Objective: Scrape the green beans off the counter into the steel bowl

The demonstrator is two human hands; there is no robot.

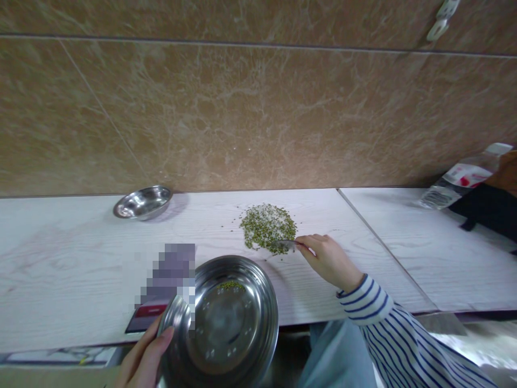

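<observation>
Left fingers (160, 345) closed on steel bowl (226, 347) (green grains (231, 285) inside), right fingers (310, 240) pinching metal utensil (286, 244) at grain pile (266, 223), pale bench (72, 269)

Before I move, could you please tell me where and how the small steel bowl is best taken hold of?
Probably by the near rim of the small steel bowl, coming from the front: the flared rim faces open table there, while the wall close behind leaves less room. The left hand is holding the large bowl.
</observation>
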